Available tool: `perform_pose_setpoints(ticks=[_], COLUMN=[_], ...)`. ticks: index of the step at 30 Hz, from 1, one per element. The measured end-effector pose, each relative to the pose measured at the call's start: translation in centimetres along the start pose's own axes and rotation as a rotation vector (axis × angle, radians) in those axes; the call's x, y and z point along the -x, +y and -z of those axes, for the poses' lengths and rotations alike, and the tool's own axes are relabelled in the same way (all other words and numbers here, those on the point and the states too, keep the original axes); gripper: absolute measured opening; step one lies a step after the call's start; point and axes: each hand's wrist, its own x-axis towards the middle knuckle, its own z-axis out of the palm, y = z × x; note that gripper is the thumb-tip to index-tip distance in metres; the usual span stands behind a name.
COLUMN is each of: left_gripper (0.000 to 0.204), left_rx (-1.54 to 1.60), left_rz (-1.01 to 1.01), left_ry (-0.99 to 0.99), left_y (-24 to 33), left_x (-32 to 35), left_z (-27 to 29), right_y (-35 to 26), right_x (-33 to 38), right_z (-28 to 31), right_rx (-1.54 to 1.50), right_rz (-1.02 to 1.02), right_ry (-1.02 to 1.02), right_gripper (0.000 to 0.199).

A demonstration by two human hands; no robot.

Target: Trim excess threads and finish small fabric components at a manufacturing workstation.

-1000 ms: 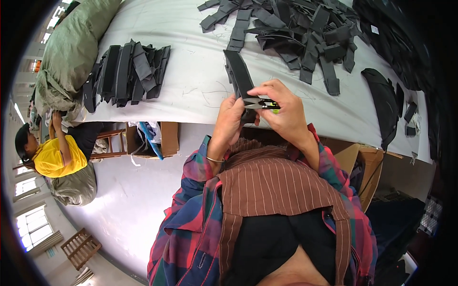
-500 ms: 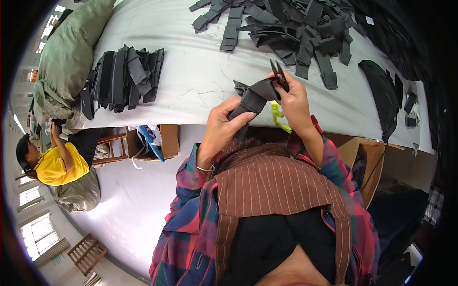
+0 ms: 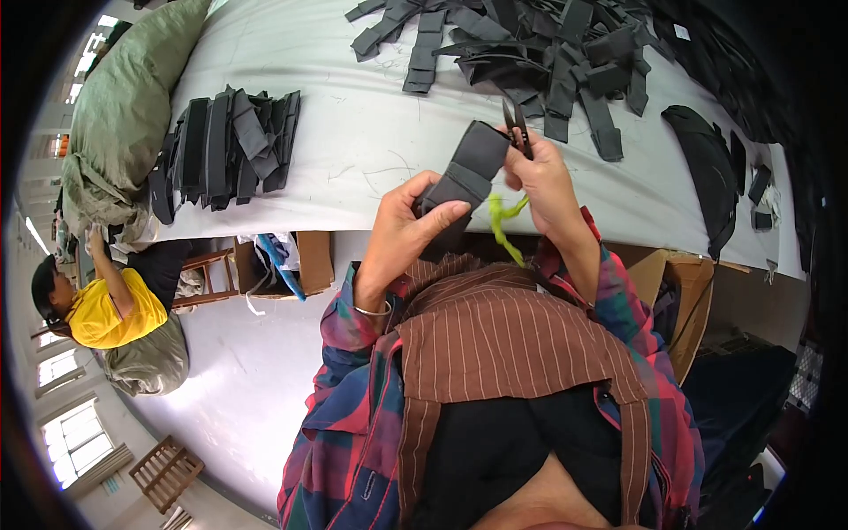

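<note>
A folded dark grey fabric strip (image 3: 466, 168) is gripped in my left hand (image 3: 408, 225), thumb lying on top and fingers behind. My right hand (image 3: 545, 181) is closed round small black thread snips (image 3: 517, 126), whose blades point away from me. Its fingers are at the strip's upper right corner; whether they also pinch the cloth I cannot tell. From the right hand dangles a bright yellow-green ribbon (image 3: 502, 225). Both hands are above the near edge of the white-covered table (image 3: 344, 190).
Stacked dark strips (image 3: 225, 146) lie at the left, and a loose heap of them (image 3: 556, 53) at the far side. Black fabric pieces (image 3: 702, 168) rest at the right. A green sack (image 3: 132, 97) stands far left, near a person in yellow (image 3: 119, 305). Cardboard boxes (image 3: 314, 261) stand below the table.
The strip has been turned and straightened so its flat face shows, its far end now raised. The ribbon has swung. The person in yellow has moved a raised arm.
</note>
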Motion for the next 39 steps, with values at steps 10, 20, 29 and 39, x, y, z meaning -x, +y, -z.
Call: perform_pose_setpoints(ticks=[10, 20, 29, 39], left_gripper=[0.017, 0.015, 0.018, 0.02], left_rx=[-0.003, 0.164, 0.32, 0.281], left_rz=[-0.014, -0.015, 0.005, 0.035], left_ry=[0.149, 0.188, 0.199, 0.12], left_y=[-1.4, -1.8, -1.4, -1.1], left_x=[-0.6, -0.6, -0.5, -0.4], left_z=[-0.1, 0.2, 0.2, 0.1], right_y=[-2.7, -0.8, -2.7, -2.6], right_x=[2.0, 1.5, 2.1, 2.1], right_z=[-1.7, 0.0, 0.8, 0.0], right_rx=[0.805, 0.469, 0.74, 1.018], right_rz=[0.452, 0.26, 0.525, 0.739], right_ry=[-0.115, -0.1, -0.099, -0.134], right_gripper=[0.018, 0.014, 0.025, 0.013])
